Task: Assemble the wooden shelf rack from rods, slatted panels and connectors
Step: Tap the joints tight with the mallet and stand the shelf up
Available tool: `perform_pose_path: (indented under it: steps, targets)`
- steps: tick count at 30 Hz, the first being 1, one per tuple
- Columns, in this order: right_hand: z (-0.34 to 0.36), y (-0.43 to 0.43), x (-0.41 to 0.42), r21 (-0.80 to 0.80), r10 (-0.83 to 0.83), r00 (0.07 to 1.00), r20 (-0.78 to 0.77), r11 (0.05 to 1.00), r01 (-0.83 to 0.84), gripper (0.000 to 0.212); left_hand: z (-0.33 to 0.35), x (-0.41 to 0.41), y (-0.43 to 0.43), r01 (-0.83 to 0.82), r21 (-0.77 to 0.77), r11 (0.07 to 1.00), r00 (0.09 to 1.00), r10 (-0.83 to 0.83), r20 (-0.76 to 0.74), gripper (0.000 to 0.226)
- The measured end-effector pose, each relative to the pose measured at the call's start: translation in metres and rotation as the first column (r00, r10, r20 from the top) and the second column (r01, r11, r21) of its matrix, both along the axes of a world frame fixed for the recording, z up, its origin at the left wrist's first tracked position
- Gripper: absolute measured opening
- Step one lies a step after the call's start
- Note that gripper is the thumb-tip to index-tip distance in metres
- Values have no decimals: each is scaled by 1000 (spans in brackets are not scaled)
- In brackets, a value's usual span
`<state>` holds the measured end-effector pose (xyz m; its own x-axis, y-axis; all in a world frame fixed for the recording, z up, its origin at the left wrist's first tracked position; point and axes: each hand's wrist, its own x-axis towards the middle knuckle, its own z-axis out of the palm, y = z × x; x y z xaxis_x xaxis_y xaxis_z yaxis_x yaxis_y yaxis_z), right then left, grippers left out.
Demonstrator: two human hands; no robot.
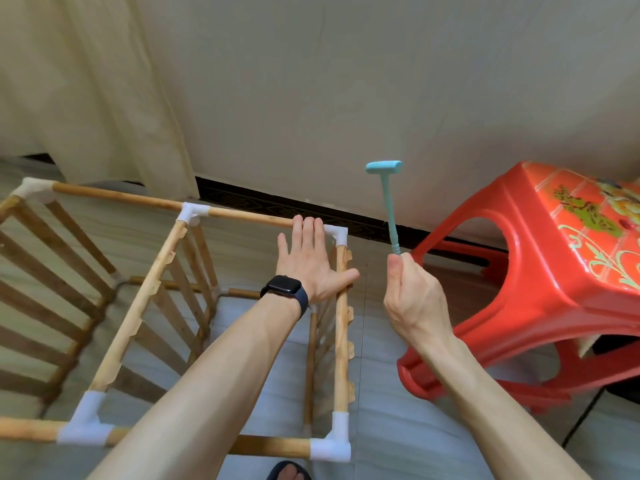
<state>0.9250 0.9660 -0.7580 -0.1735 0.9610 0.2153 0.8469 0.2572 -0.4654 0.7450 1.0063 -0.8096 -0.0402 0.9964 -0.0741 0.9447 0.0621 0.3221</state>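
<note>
The wooden shelf rack point(138, 299) stands on the floor in front of me, its bamboo rods joined by white plastic connectors point(332, 443). Slatted panels point(45, 271) fill its sides. My left hand point(311, 261) lies flat with straight fingers on the far right top corner, next to a white corner connector point(337, 233); a dark watch is on that wrist. My right hand point(412, 292) grips the handle end of a small teal plastic hammer point(388, 199), whose head is raised above and to the right of that corner.
A red plastic stool point(554, 282) stands close on the right, stacked on another. The wall with a dark skirting point(277, 202) runs behind the rack, and a cream curtain point(86, 91) hangs at the left. A foot in a dark slipper point(289, 471) shows at the bottom edge.
</note>
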Motion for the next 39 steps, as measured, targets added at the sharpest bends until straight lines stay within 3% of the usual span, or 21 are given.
perform_pose_path:
  steps: [2, 3, 6, 7, 10, 11, 13, 14, 17, 21, 24, 27, 32, 36, 39]
  targets:
    - [-3, 2, 1, -233, 27, 969, 244, 972, 31, 42, 0, -1, 0, 3, 10, 1000, 1000, -3, 7, 120]
    - [-5, 4, 2, -238, 14, 961, 276, 970, 54, 41, 0, -1, -1, 1, 16, 1000, 1000, -1, 8, 120]
    - [0, 1, 3, 29, -106, 994, -9, 994, 107, 37, -2, -1, -1, -4, 29, 1000, 1000, 3, 14, 120]
    - [2, 2, 1, 34, -90, 996, -16, 995, 91, 37, -1, -1, -1, -9, 31, 999, 1000, 9, 18, 120]
    - [3, 4, -1, -190, -35, 980, 193, 979, 72, 39, -1, -1, -1, -7, 27, 1000, 1000, 6, 24, 123]
    - [0, 6, 1, -146, -45, 984, 174, 987, 71, 39, -1, -1, -1, -6, 22, 1000, 1000, 6, 25, 123]
    - [2, 0, 4, 24, -84, 996, -13, 996, 84, 39, -1, 1, -1, 2, 19, 1000, 1000, -3, 21, 122]
    - [4, -1, 2, 16, -62, 998, 11, 998, 62, 39, -2, -1, -1, -5, 28, 1000, 1000, 5, 18, 121]
    - [-1, -4, 2, -250, 23, 965, 261, 967, 45, 38, -1, -2, -1, 6, 23, 1000, 1000, -7, 26, 121]
    - [4, -11, 5, -134, -31, 995, 90, 990, 42, 38, 0, 1, -1, 6, 13, 1000, 1000, -7, 21, 119]
    - [7, -22, 4, -136, -16, 997, 77, 990, 27, 38, 2, -3, -5, 83, -70, 994, 996, -81, 40, 123]
    - [9, -35, -2, -135, -23, 999, 31, 990, 27, 39, 17, -35, -10, 127, -57, 990, 991, -125, 45, 116]
    - [6, -56, -40, -150, 70, 998, 5, 986, -69, 36, 41, -147, -42, -16, 117, 993, 990, 32, -135, 108]
    - [5, -62, -81, -114, 143, 990, 2, 983, -142, 34, 45, -228, -67, -133, -41, 990, 966, 120, -228, 122]
    - [6, -57, -111, -78, 213, 976, 40, 975, -210, 38, 40, -249, -69, -149, -144, 978, 970, 116, -212, 134]
